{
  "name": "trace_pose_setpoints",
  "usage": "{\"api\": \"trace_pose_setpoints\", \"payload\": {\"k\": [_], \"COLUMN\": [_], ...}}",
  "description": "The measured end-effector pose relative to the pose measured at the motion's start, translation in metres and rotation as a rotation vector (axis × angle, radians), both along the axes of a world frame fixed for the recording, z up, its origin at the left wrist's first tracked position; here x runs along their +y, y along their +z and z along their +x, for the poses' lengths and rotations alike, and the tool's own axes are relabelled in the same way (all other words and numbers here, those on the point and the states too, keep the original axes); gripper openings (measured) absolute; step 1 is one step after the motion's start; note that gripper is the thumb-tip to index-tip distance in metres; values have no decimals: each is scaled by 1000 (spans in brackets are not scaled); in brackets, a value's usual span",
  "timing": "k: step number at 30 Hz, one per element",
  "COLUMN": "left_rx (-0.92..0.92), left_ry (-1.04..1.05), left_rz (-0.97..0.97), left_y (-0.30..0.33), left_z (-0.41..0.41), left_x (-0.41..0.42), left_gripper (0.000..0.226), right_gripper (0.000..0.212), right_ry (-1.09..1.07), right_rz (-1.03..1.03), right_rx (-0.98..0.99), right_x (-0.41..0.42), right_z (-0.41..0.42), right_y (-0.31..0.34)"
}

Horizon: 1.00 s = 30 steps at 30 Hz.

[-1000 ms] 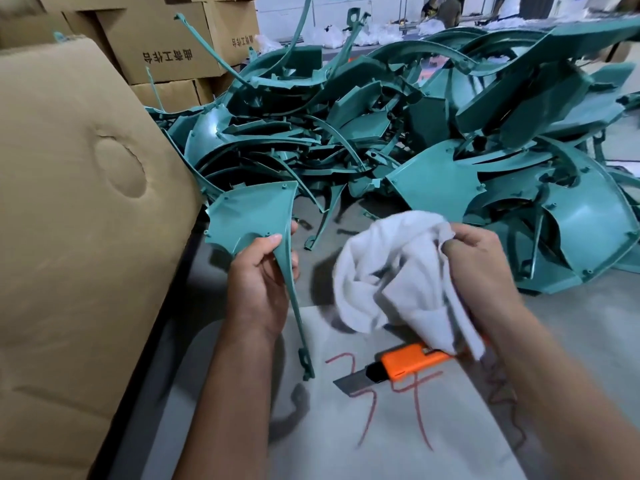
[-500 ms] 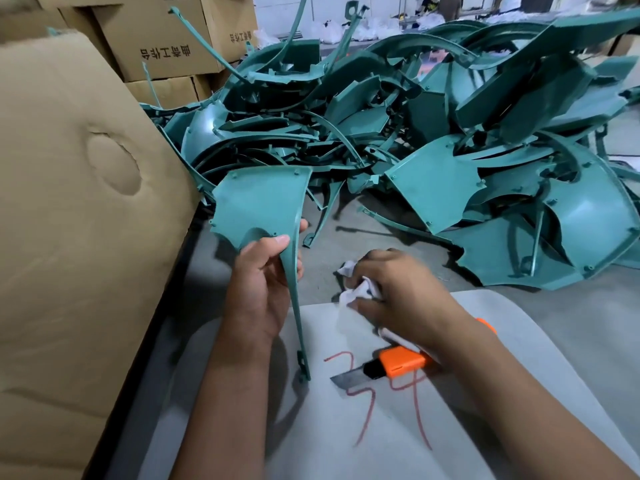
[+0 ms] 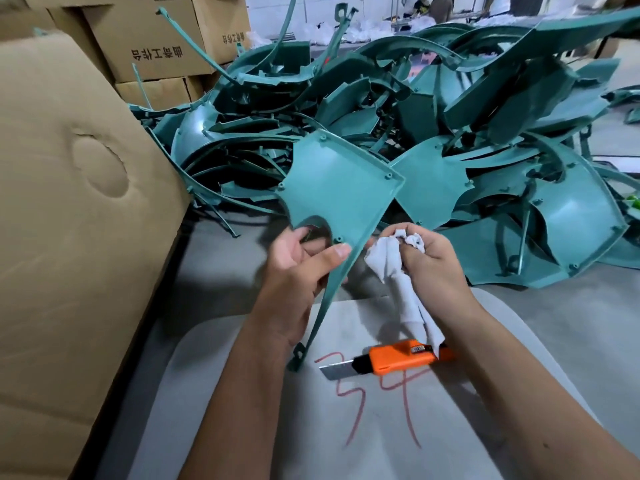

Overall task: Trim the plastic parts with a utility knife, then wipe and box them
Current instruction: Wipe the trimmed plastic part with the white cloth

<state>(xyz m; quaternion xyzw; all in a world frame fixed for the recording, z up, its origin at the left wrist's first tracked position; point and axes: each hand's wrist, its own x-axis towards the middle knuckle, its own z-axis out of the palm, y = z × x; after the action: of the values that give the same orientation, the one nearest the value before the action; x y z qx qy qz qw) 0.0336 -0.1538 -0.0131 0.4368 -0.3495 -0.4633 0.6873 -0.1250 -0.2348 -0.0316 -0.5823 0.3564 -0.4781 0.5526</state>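
My left hand [image 3: 298,271] grips a teal plastic part [image 3: 337,188] by its lower edge, thumb on its face. The part's broad panel stands up in front of me and its thin leg reaches down to the grey mat [image 3: 381,427]. My right hand [image 3: 433,261] holds a bunched white cloth [image 3: 401,271] just right of the part; the cloth's tail hangs down over the orange utility knife [image 3: 398,360]. The knife lies on the mat with its blade out, pointing left.
A large heap of teal plastic parts [image 3: 485,150] fills the table behind my hands. A big open cardboard flap [image 3: 69,220] stands at the left. Printed cartons [image 3: 156,46] are stacked at the back left. Red marks are drawn on the mat.
My left hand has turned the teal part so its broad face shows and shifted it right. My right hand has come up from near the knife with the cloth, beside the part.
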Motion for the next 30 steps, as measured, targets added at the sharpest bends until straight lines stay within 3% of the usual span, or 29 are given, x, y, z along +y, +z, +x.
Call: {"api": "trace_pose_setpoints", "payload": {"k": [4, 6, 9, 12, 14, 15, 17, 19, 23, 25, 27, 30], "left_rx": [-50, -74, -104, -120, -172, -218, -347, -480, -645, -697, -765, -830], "left_ry": [-64, -47, 12, 99, 144, 172, 228, 246, 249, 246, 226, 193], "left_rz": [-64, -95, -134, -141, -162, -181, -229, -277, -342, -336, -335, -329], "left_y": [-10, -14, -16, -16, -14, -14, -14, -15, -21, -24, -29, -29], "left_z": [-14, -15, -11, -6, -2, -1, 2, 2, -6, -10, -12, -8], "left_x": [-6, -9, -12, -13, -14, -14, -14, -13, -14, -16, -18, -21], "left_gripper": [48, 49, 48, 44, 43, 44, 50, 46, 24, 23, 26, 27], "right_gripper": [24, 25, 44, 29, 42, 36, 13, 15, 15, 35, 42, 18], "right_ry": [97, 218, 495, 608, 597, 557, 345, 189, 176, 101, 7, 28], "right_rz": [173, 373, 600, 630, 681, 670, 543, 446, 426, 381, 367, 408], "right_rx": [-118, -343, -592, -686, -752, -717, -514, -365, -515, -442, -360, -465], "right_x": [13, 16, 16, 16, 16, 14, 7, 4, 22, 25, 24, 19], "right_z": [8, 7, -6, -14, -12, -10, -10, -6, 10, 15, 11, 8], "right_y": [4, 9, 19, 21, 19, 17, 12, 8, 10, 12, 14, 12]}}
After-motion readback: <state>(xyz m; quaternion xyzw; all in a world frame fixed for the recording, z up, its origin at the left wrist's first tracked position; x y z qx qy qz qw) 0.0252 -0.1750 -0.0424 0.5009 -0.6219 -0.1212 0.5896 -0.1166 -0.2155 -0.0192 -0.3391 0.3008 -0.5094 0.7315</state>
